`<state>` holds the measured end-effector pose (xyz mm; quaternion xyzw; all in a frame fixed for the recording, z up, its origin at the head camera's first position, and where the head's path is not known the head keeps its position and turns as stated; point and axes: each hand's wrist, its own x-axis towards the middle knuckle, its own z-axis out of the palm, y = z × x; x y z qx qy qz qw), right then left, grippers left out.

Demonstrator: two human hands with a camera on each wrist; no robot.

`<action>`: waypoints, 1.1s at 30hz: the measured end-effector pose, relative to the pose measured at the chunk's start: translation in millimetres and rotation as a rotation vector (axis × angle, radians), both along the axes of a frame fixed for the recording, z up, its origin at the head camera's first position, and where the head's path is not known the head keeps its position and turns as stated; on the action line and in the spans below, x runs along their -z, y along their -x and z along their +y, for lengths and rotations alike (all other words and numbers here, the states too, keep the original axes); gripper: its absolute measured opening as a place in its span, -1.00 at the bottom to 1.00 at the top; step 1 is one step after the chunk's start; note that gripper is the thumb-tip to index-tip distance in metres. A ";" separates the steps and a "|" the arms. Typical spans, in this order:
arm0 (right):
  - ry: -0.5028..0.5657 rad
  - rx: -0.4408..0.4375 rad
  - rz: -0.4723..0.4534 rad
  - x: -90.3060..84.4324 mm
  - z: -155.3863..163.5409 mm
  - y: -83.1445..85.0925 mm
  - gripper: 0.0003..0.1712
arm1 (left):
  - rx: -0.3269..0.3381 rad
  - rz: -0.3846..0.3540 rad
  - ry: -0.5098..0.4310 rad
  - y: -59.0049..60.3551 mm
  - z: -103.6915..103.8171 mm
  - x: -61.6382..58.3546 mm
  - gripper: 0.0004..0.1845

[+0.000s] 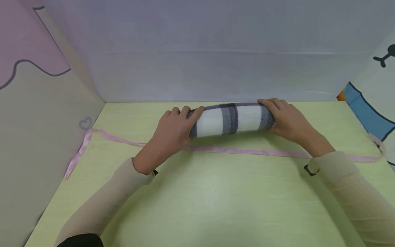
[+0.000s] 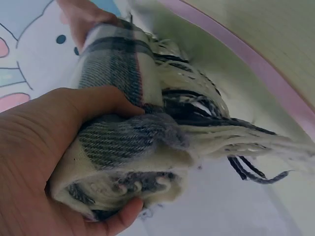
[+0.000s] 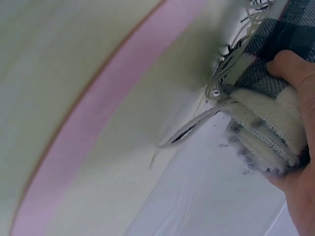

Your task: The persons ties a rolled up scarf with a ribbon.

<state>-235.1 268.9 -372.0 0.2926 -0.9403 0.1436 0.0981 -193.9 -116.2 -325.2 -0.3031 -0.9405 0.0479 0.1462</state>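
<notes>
**Gripping one roll, a hand at each end**

Holding the rolled grey-and-cream plaid wool scarf (image 1: 232, 119) on the pale green table (image 1: 197, 206), long axis running left to right in front of me. My left hand (image 1: 172, 132) curls its fingers (image 1: 195, 115) round the left end, my right hand (image 1: 285, 118) round the right end, each equally near its own end. Fringe hangs out underneath. One long pink satin ribbon (image 1: 247, 151) lies flat just nearer me, parallel to the roll. Count: one scarf, one ribbon, two hands.
</notes>
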 end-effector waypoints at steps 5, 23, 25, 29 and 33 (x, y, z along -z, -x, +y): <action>0.040 -0.026 0.068 -6.4 0.4 2.5 0.17 | 0.013 0.158 -0.058 -25.9 3.1 -12.7 -0.15; 0.192 -0.032 0.086 -7.1 -1.1 6.3 0.14 | 0.274 0.613 -0.138 -106.0 26.8 -44.4 -0.58; 0.200 -0.030 0.075 -7.6 -2.2 6.5 0.12 | 0.327 0.643 -0.140 -111.1 29.4 -45.8 -0.59; 0.197 -0.030 0.055 -8.6 -4.9 6.8 0.10 | 0.432 0.710 -0.143 -118.0 34.2 -46.3 -0.62; 0.175 -0.037 0.044 -5.9 -7.5 8.1 0.09 | 0.536 0.696 -0.152 -124.7 39.1 -42.0 -0.63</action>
